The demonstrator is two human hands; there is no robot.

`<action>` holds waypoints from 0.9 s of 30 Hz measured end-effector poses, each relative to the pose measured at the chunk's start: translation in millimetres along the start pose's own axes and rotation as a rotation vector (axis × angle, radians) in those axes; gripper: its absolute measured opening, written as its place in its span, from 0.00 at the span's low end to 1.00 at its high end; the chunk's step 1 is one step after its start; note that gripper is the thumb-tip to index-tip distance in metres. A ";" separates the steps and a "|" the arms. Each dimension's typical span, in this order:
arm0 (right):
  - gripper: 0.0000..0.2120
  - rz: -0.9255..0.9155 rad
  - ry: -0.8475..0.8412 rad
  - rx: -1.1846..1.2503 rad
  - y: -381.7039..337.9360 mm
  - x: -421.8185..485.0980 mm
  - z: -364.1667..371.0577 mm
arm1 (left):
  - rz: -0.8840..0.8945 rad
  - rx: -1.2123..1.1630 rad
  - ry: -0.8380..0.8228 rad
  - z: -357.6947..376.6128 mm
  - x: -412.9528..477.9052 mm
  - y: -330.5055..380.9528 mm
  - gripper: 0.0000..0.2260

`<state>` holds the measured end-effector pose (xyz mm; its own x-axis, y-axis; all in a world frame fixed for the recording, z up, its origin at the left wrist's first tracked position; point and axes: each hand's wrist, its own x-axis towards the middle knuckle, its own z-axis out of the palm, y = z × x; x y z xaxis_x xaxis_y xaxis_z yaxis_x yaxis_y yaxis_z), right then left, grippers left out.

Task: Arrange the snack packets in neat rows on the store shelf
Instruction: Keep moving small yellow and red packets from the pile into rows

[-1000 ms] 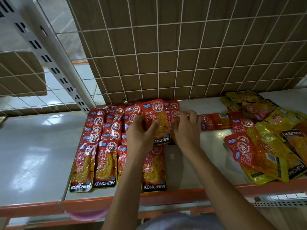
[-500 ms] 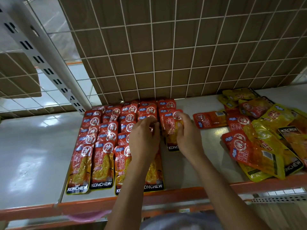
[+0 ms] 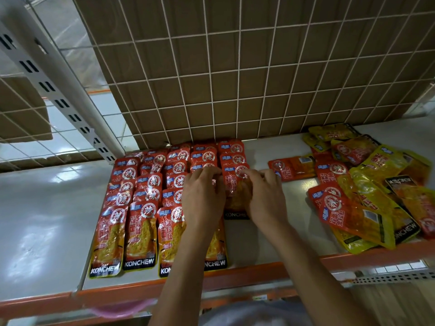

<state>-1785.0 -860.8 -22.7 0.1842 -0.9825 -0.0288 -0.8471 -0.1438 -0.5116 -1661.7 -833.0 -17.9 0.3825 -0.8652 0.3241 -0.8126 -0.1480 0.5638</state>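
Back wall: A white wire grid (image 3: 237,74) stood behind the shelf, with brown cardboard showing through its squares.
Shelf: The white store shelf (image 3: 277,234) ran the width of the frame and was trimmed with an orange front edge (image 3: 247,277).
Upright: A slotted white post (image 3: 49,71) slanted down to the shelf's back left corner.
Arranged rows: Red packets (image 3: 143,208) lay in overlapping columns on the left half of the shelf. They reached from the grid toward the front edge, and "KONCHEW" read along the nearest ends.
Loose pile: Red and yellow packets (image 3: 376,189) lay heaped at odd angles on the right, well apart from the rows.
Left hand: The left hand (image 3: 202,201) rested over the fourth column, its fingertips bent down at the seam beside the newest packet. Whether it gripped anything could not be told.
Right hand: The right hand (image 3: 264,198) pinched the upper right part of a snack packet, fingers curled over its top.
Snack packet: The snack packet (image 3: 235,184) lay between the two hands at the right edge of the rows. It overlapped the packets behind it in a short fifth column, and its dark lower end pointed toward the front.
Lone packet: A single red packet (image 3: 292,169) lay sideways between the right hand and the pile.
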 end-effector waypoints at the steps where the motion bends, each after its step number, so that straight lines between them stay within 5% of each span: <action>1: 0.25 -0.006 0.016 -0.001 3.2 -1.6 -5.2 | 0.016 0.011 -0.001 0.6 -0.2 3.1 0.08; 11: 0.16 0.072 0.283 -0.033 80.1 -28.2 -64.8 | 0.319 0.012 -0.285 29.7 16.5 58.0 0.14; 21: 0.38 0.262 -0.018 -0.172 120.1 -57.1 -95.6 | 0.432 0.241 -0.667 97.2 34.0 103.7 0.29; 27: 0.37 0.286 -0.010 -0.188 127.6 -61.0 -95.1 | 0.458 0.222 -0.705 109.4 36.6 108.4 0.28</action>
<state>-1951.7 -830.4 -4.6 -0.0697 -0.9851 -0.1572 -0.9421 0.1168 -0.3142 -1783.9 -933.1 -28.0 -0.3052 -0.9465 -0.1046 -0.9148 0.2609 0.3083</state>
